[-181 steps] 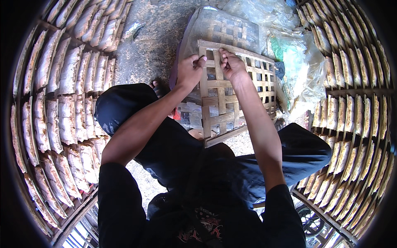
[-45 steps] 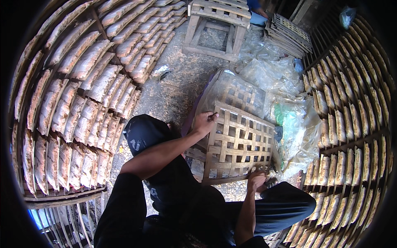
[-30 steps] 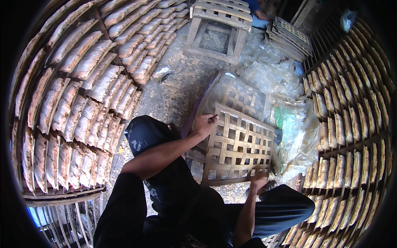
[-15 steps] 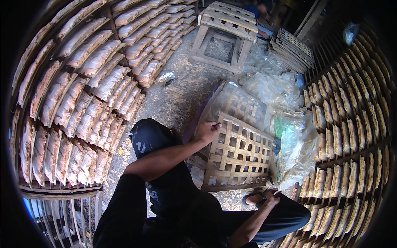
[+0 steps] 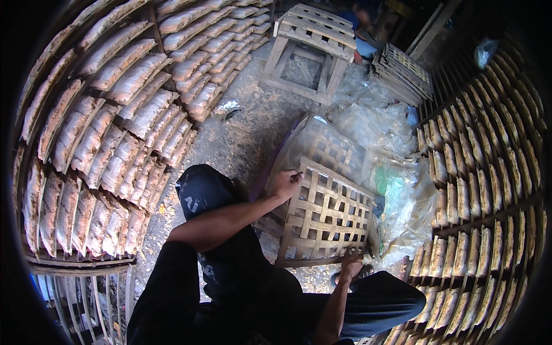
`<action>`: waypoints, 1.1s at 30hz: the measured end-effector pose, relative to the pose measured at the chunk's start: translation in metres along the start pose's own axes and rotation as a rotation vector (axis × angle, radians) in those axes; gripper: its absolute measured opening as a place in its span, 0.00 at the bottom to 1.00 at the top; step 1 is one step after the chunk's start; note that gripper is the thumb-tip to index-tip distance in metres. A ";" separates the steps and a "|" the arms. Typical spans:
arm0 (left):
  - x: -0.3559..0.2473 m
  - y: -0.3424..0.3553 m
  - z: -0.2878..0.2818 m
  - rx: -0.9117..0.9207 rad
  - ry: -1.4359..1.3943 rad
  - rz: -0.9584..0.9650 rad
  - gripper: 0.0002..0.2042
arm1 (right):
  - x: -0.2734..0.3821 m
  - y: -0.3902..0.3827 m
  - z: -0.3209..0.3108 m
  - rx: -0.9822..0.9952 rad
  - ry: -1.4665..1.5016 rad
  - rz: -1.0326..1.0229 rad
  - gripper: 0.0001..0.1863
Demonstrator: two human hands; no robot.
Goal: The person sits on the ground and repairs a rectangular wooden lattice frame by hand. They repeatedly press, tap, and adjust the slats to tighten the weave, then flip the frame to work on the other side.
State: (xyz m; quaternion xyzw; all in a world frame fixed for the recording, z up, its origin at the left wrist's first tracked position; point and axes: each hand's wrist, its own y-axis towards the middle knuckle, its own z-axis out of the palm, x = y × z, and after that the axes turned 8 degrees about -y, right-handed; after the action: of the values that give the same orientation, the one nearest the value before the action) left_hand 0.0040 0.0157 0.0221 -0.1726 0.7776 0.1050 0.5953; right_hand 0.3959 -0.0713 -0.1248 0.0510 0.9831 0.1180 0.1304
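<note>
A woven bamboo lattice tray (image 5: 329,215) in a wooden frame stands tilted in front of me. My left hand (image 5: 286,184) has its fingers closed at the tray's upper left corner. At the lower right, my right hand (image 5: 351,266) is closed on the tray's near edge; its fingertips are partly hidden. Beyond the tray lies a sheet of clear plastic (image 5: 300,144), with another lattice panel (image 5: 339,154) showing through it.
Racks of whitish-brown slabs stand on the left (image 5: 138,86) and right (image 5: 489,190). A slatted wooden stool (image 5: 313,34) is at the back, beside stacked lattice trays (image 5: 402,72). Crumpled plastic sheets (image 5: 402,190) lie right of the tray. Another person (image 5: 362,29) sits far back.
My right hand has moved from over my right knee up and left to the tray's near edge. The left hand stays at the tray's corner.
</note>
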 end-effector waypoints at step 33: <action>0.017 -0.001 0.006 -0.092 -0.089 0.119 0.13 | 0.000 -0.003 0.035 -0.237 -0.249 -0.233 0.16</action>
State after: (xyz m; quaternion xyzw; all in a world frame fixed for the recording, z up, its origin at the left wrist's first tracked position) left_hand 0.0052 0.0147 0.0044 -0.1487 0.7535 0.1835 0.6135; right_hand 0.4054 -0.0663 -0.1579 -0.0647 0.9378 0.2099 0.2689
